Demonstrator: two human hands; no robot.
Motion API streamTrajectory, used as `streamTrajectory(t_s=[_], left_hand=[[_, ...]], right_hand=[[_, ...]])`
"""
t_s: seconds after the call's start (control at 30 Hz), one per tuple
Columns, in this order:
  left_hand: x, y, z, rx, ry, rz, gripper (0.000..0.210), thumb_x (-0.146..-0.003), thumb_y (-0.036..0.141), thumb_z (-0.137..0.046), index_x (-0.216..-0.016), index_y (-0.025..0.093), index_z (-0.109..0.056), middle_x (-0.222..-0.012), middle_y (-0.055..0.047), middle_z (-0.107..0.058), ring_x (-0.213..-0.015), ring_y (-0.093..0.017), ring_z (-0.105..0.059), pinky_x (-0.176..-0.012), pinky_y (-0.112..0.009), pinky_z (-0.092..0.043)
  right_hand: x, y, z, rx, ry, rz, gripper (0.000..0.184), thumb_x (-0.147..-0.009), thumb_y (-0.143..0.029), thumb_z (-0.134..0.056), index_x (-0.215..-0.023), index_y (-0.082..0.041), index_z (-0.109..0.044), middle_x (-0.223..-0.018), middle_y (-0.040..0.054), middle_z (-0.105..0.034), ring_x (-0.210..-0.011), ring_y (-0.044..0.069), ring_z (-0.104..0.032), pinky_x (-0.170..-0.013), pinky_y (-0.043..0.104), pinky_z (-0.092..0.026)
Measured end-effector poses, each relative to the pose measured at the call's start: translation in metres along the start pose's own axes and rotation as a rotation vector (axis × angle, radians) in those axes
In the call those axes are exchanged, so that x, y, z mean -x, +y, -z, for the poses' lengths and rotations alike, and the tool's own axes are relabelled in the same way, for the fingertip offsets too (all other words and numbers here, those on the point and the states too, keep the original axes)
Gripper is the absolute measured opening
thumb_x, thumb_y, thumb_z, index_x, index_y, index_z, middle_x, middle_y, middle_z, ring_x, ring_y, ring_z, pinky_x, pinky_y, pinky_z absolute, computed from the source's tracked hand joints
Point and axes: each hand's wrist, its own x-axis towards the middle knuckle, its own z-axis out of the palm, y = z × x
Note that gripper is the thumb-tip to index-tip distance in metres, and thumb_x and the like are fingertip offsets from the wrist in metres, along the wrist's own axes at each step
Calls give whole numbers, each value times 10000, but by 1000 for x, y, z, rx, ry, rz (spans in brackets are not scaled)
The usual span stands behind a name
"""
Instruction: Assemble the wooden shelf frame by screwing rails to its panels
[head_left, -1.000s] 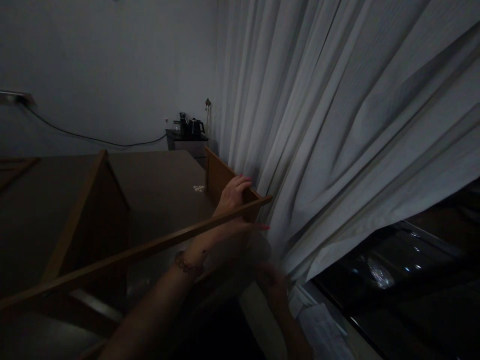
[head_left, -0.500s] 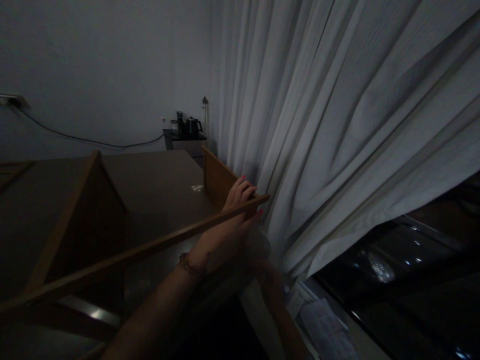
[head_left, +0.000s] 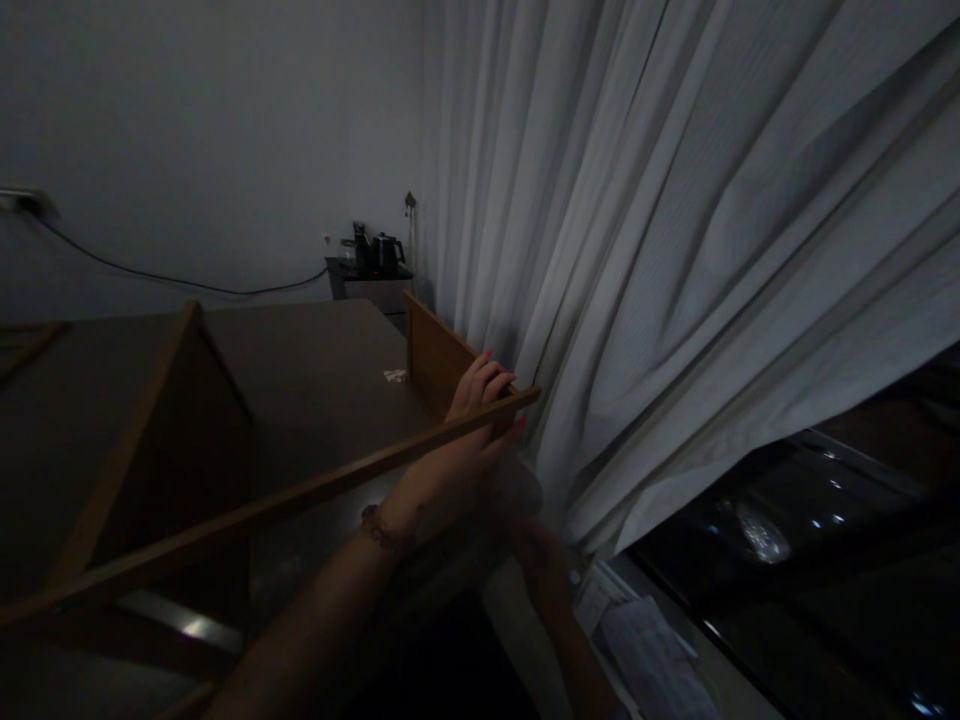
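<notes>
A: In the head view, how many hands show, and what are they doing?

B: Two. The left hand (head_left: 459,458), at the centre of the frame, has its fingers hooked over the top edge of one wooden end panel (head_left: 433,355), gripping it by the corner where it meets one long wooden rail (head_left: 322,487). The right hand (head_left: 541,555), below it and right of centre, is blurred and dim; I cannot tell whether it grasps anything.

A: Where does the woodwork run?

B: The rail slants from the lower left edge up to right of centre. The end panel stands on edge at the centre, and one wooden cross panel (head_left: 180,430) stands on edge in the left part, behind the rail. One more wooden piece (head_left: 37,350) lies at the left edge of the frame. All are on or over one brown table (head_left: 322,350).

A: Anything small on it?

B: A few pale bits (head_left: 395,376) beside the end panel, too small to count.

A: And further off?

B: One black kettle (head_left: 386,253) on one small cabinet (head_left: 379,292), upper centre; one dark cable (head_left: 240,292) along the wall; one white curtain (head_left: 637,250) filling the upper right. One bracelet (head_left: 379,530) circles the left wrist.
</notes>
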Motion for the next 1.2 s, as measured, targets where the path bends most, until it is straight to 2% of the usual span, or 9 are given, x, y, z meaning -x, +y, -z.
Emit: streamTrajectory(t_s=[0.3, 0.5, 0.7, 0.87, 1.03, 1.2], left_hand=[[0, -2, -2, -37, 1, -8, 469, -923, 324, -551, -1332, 223, -345, -1441, -124, -357, -1475, -291, -185, -1216, -511, -257], [1, -3, -2, -44, 29, -26, 474, -919, 322, -556, -1332, 217, -350, -1427, -125, -373, -1471, -296, -195, -1208, -517, -274], [0, -2, -2, -43, 11, -9, 459, -929, 332, -544, -1330, 221, -350, -1439, -123, -364, -1471, -291, -198, -1207, -522, -276], [1, -3, -3, -56, 16, -23, 455, -929, 348, -543, -1324, 216, -359, -1426, -127, -382, -1474, -292, -193, -1209, -522, -270], [2, -1, -3, -58, 6, -5, 446, -937, 341, -531, -1328, 207, -364, -1440, -129, -376, -1472, -290, -198, -1201, -518, -285], [1, 0, -3, -49, 23, 2, 441, -928, 331, -546, -1319, 214, -380, -1453, -125, -372, -1469, -291, -209, -1205, -520, -275]], right_hand=[[0, 0, -4, 29, 2, 99, 367, -869, -537, -588, -795, -215, -749, -813, 74, -739, -734, 199, -700, -654, 292, -573], [-2, -5, -3, 67, -19, 189, 310, -910, -474, -565, -849, -238, -757, -826, 60, -744, -761, 191, -710, -693, 293, -589], [-5, -1, -3, 113, -30, 258, 327, -939, -466, -529, -863, -229, -741, -847, 65, -741, -781, 191, -712, -689, 292, -592], [-8, 6, 4, 169, -105, 310, 279, -945, -426, -534, -885, -223, -716, -860, 53, -731, -780, 176, -701, -687, 280, -585], [-17, 10, 16, 261, -199, 366, 200, -957, -331, -516, -1025, -228, -674, -949, 46, -711, -865, 162, -687, -748, 273, -581], [-22, 24, 21, 367, -288, 476, 192, -947, -212, -508, -1000, -258, -687, -920, 41, -701, -866, 163, -676, -751, 282, -584]])
